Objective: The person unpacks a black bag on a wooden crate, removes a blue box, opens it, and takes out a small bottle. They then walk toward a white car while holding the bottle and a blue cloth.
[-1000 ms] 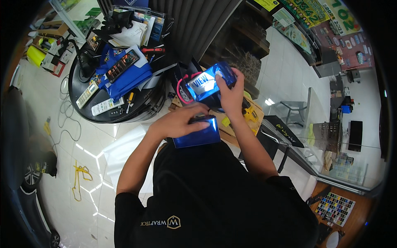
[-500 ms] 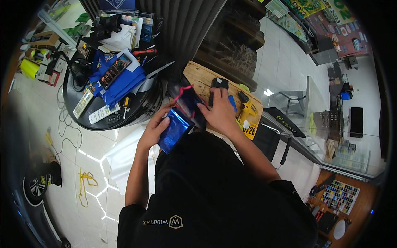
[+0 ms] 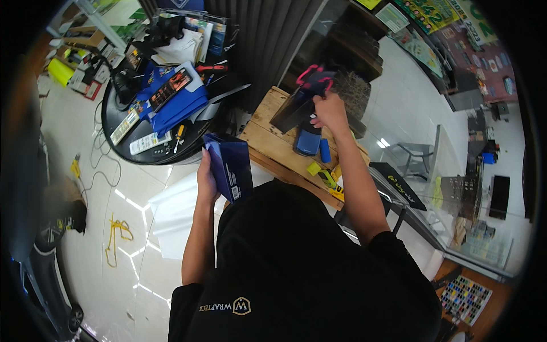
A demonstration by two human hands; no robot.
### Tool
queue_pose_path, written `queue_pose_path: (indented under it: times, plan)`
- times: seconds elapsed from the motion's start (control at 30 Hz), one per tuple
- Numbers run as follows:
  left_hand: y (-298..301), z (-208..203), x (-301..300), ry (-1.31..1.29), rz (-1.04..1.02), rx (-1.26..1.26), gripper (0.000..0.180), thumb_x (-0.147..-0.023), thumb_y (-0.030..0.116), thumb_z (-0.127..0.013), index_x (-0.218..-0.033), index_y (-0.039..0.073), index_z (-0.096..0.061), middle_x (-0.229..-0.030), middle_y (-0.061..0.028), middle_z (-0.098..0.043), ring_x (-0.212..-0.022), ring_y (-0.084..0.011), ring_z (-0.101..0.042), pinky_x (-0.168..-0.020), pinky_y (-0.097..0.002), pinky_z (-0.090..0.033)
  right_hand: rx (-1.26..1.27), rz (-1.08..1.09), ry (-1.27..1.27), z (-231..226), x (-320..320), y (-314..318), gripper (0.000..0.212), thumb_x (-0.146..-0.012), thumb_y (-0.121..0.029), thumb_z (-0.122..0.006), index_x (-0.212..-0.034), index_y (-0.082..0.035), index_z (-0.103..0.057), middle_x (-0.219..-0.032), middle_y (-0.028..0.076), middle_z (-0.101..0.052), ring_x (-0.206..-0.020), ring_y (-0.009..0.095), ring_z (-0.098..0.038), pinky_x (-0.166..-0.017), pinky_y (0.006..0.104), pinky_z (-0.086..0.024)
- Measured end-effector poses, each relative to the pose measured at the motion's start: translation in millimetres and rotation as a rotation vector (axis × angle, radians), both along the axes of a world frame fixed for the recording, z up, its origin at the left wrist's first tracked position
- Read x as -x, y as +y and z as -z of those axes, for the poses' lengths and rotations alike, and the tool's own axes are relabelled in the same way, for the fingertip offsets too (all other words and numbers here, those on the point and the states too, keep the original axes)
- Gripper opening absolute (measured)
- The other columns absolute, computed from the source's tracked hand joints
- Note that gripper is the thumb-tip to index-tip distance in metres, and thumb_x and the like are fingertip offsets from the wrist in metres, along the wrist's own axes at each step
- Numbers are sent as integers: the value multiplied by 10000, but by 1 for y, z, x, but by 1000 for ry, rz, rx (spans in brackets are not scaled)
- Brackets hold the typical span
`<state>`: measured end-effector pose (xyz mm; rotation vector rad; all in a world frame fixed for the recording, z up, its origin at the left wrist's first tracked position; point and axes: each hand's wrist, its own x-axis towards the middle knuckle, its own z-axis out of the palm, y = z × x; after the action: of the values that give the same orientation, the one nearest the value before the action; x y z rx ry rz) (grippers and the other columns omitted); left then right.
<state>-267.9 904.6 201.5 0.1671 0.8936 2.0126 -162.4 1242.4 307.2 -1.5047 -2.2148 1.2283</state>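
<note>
My left hand (image 3: 207, 177) is closed around a dark blue box (image 3: 229, 166), which it holds upright near my body, with a printed label on the side facing me. Over the far part of a wooden table, my right hand (image 3: 330, 112) grips a dark, see-through bag (image 3: 296, 107) with pink handles. The bag is slightly blurred. Just below that hand, a dark blue block-like object (image 3: 307, 142) lies on the wooden table (image 3: 262, 132). A small blue piece (image 3: 325, 150) sits beside it. A yellow-green item (image 3: 321, 172) lies closer to me, partly behind my right forearm.
To the left stands a round black table (image 3: 111, 149) bearing a phone (image 3: 171, 90), remotes (image 3: 150, 143), a blue cloth bag (image 3: 179, 114) and a screwdriver (image 3: 180, 134). A yellow strap (image 3: 117, 239) lies on the tiled floor. At right are glass panels and a black sign (image 3: 399, 185).
My right hand has moved away from my body, carrying the dark bag with pink handles. The blue box has turned in my left hand, now showing its printed side. The view has shifted slightly.
</note>
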Motion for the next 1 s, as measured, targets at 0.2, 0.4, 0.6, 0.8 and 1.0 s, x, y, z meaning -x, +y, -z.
queue_pose_path:
  times: [0.2,0.4,0.6,0.8,1.0]
  plan:
    - [31,-59,-40,183,-242,9,929,-1002,718,-470,-1547,-30,-392,-1407,-158,-588,-1251,-270,-614,-1105,-407,-472,-488,-105,-203,11,-27,8,468,-985,-326,-654,-1294,24,-617,-1033,201,-731,-1012,325,-741,-847,447,-581]
    - [33,-108,-76,614,-110,194,1092,-723,445,-962,-1538,7,-383,-1395,-117,-557,-1299,-215,-553,-1096,-356,-447,-5,-587,388,-52,-87,-58,696,-911,-349,-791,-1468,-46,-504,-1369,192,-619,-1188,328,-659,-991,433,-526]
    - [48,-121,-104,492,3,229,1066,-756,468,-929,-1547,32,-363,-1453,-142,-515,-1346,-262,-522,-1127,-379,-417,297,-825,528,-34,-112,-83,793,-822,-306,-891,-1429,16,-494,-1342,207,-627,-1184,305,-660,-1018,413,-518]
    - [47,-142,-117,806,-53,566,924,-901,602,-726,-1569,55,-400,-1452,-165,-510,-1252,-287,-573,-1023,-434,-496,-195,-906,387,-20,-140,-75,739,-754,-271,-895,-1372,-44,-560,-1139,141,-627,-1063,319,-637,-936,431,-500]
    - [57,-136,-149,887,177,772,575,-860,244,-836,-1376,61,-657,-1247,-132,-651,-1083,-244,-638,-938,-350,-528,-157,-922,310,6,-168,-60,709,-756,-343,-874,-1366,-99,-608,-1122,116,-601,-1066,329,-614,-926,445,-494]
